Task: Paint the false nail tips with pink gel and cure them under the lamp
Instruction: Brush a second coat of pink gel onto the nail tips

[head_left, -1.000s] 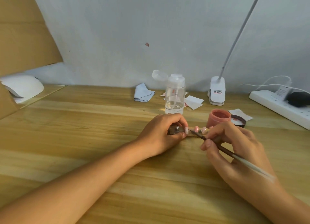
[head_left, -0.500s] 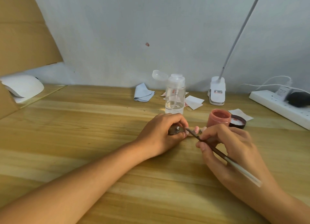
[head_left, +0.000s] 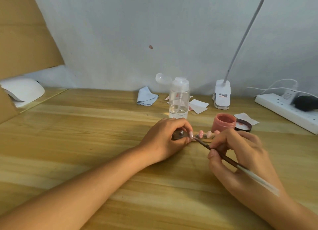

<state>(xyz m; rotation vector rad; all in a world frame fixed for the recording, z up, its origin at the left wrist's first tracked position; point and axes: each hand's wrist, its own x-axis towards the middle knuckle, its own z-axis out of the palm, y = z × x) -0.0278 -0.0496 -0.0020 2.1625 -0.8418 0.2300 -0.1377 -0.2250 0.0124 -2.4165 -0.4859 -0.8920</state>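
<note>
Nearest to me, the right hand point(head_left: 240, 154) rests on the wooden tabletop point(head_left: 86, 135), its fingers point(head_left: 215, 154) pinched round a slim brush point(head_left: 223, 156) with a dark stem and a pale tail end that lies across the back of the wrist. The brush slants up and to the left, and its tip meets the near end of the row of false nail tips point(head_left: 204, 134). Just to the left, the left hand point(head_left: 165, 138) is curled round the dark end of the strip that carries those tips and pins it to the wood. Several tips in the row show pink. Right behind them stands the open pink gel jar point(head_left: 223, 122), with its dark lid point(head_left: 243, 125) lying face up at its right side. Farther back a clear pump bottle point(head_left: 179, 98) stands with its cap flipped open. A folded blue cloth point(head_left: 147, 98) lies to its left and a few white paper squares point(head_left: 197, 105) to its right. Near the wall a white clip lamp point(head_left: 222, 96) sends a thin neck up out of sight. A white power strip point(head_left: 289, 109) runs along the far right with plugs in it. Away at the far left sits the white domed curing lamp point(head_left: 22, 92), well apart from the nail tips and partly hidden behind a sheet of cardboard point(head_left: 25, 31).
</note>
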